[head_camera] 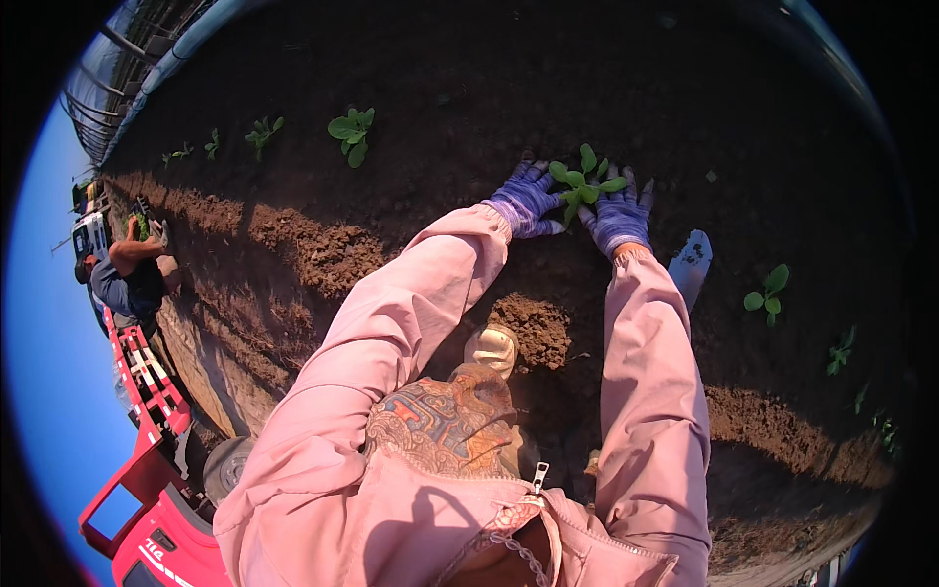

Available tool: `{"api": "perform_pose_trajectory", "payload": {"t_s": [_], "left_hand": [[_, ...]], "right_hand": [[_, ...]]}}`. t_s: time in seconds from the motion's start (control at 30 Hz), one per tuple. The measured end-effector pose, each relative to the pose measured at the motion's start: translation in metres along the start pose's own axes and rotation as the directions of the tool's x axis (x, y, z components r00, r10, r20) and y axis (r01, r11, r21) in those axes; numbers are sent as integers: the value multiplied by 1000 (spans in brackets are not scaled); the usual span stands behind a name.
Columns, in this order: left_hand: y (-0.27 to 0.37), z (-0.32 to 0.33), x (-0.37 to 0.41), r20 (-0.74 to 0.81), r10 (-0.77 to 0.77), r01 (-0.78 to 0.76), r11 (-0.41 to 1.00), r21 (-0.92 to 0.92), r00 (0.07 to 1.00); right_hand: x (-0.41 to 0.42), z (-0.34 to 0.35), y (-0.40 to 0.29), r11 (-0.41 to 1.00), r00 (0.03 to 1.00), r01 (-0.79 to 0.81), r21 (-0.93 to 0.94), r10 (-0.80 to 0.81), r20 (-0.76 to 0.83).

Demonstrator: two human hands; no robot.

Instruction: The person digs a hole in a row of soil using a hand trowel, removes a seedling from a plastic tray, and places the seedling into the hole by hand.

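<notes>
A leafy green seedling [585,189] stands in the dark soil between my two hands. My left hand [524,199], in a purple-and-white knit glove, rests on the soil at the seedling's left with its fingers spread. On the other side, my right hand [622,216] in a matching glove lies palm down, its thumb close by the stem and its fingers apart. Leaves overlap parts of both gloves. Beside my right wrist, a soil-specked metal blade [691,265], perhaps a trowel's, sticks out; my pink sleeve hides its lower end.
More seedlings stand in line, one to the left [352,136] and another to the right [767,295]. A clod of soil [534,329] lies by my shoe [491,350]. At far left, a person [128,282] crouches near a red truck [165,539]. Greenhouse hoops [110,88] rise beyond.
</notes>
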State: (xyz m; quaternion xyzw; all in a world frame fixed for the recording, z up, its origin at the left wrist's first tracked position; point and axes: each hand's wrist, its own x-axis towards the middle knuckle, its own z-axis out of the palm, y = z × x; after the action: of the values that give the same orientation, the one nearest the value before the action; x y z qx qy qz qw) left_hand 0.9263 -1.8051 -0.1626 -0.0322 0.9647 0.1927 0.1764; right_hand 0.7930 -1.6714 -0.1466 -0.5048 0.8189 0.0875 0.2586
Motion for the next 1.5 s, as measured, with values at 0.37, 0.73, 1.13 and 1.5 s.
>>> {"api": "perform_pose_trajectory", "payload": {"t_s": [0.37, 0.73, 1.13, 1.5], "left_hand": [[1, 16, -97, -101, -141, 140, 990, -18, 985], [-105, 5, -140, -103, -886, 879, 463, -117, 453], [-157, -27, -82, -35, -999, 946, 15, -323, 4], [-166, -9, -87, -72, -987, 963, 155, -223, 142]], "right_hand": [[-161, 21, 45, 916, 794, -258, 307, 382, -473], [-136, 42, -58, 854, 945, -105, 509, 245, -215], [-111, 48, -53, 874, 947, -172, 454, 274, -168], [-112, 51, -49, 851, 943, -178, 494, 291, -160]]}}
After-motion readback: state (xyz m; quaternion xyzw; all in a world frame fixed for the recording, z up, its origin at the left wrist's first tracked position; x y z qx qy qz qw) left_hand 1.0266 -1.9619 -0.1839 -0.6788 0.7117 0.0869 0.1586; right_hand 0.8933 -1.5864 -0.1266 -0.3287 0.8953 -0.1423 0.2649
